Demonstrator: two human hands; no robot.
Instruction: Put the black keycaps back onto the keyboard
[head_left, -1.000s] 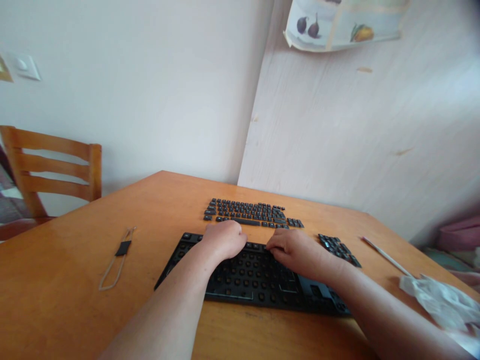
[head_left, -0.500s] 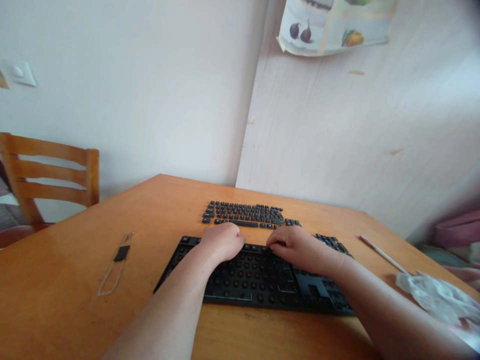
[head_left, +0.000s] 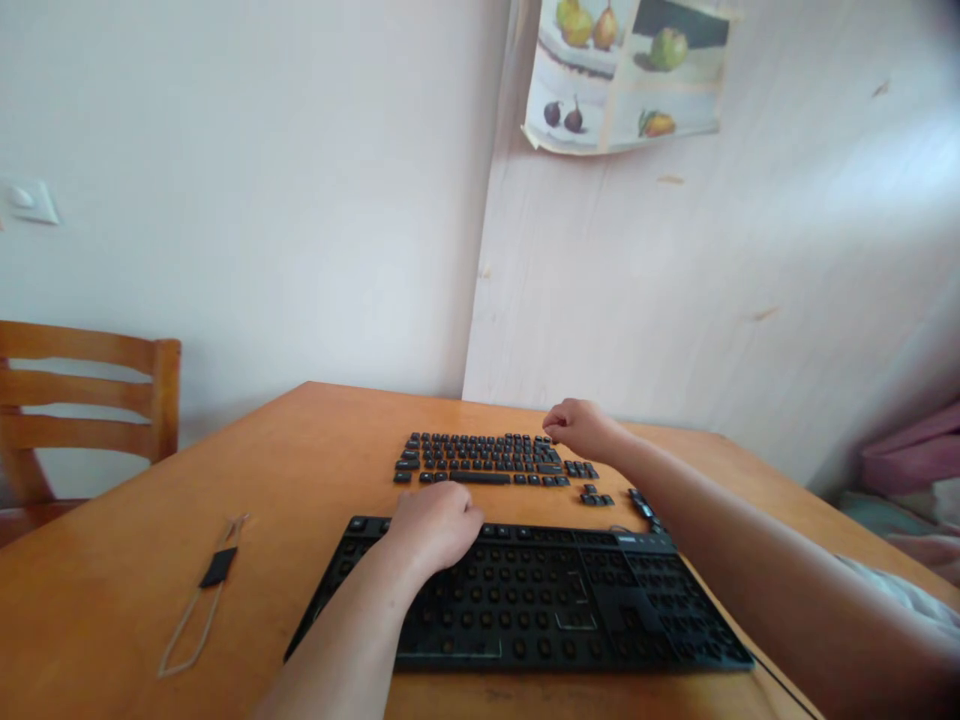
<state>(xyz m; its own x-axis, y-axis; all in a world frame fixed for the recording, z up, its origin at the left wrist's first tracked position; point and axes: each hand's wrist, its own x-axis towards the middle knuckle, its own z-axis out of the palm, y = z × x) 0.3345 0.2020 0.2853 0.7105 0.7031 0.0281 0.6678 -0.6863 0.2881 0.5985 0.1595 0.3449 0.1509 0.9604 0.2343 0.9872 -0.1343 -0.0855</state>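
Observation:
A black keyboard [head_left: 540, 610] lies before me with most of its keycaps off and bare switch mounts showing; a few caps sit along its top row. My left hand [head_left: 439, 525] is closed over the upper left part of the keyboard, its fingertips hidden. Behind the keyboard, loose black keycaps [head_left: 480, 466] are laid out in rows on the table. My right hand [head_left: 581, 425] reaches to the far right end of the back row, fingers pinched at a keycap there. A smaller group of keycaps [head_left: 596, 497] lies nearer, beside the rows.
A wire keycap puller [head_left: 214, 570] with a black middle lies on the wooden table [head_left: 300, 470] to the left. Further loose caps [head_left: 645, 508] sit behind the keyboard's right end. White plastic [head_left: 900, 590] and part of another person's hand [head_left: 930, 550] are at right.
My right hand has left the keyboard's top row and moved forward to the back row of loose keycaps. The left hand stays on the keyboard. The view has tilted up.

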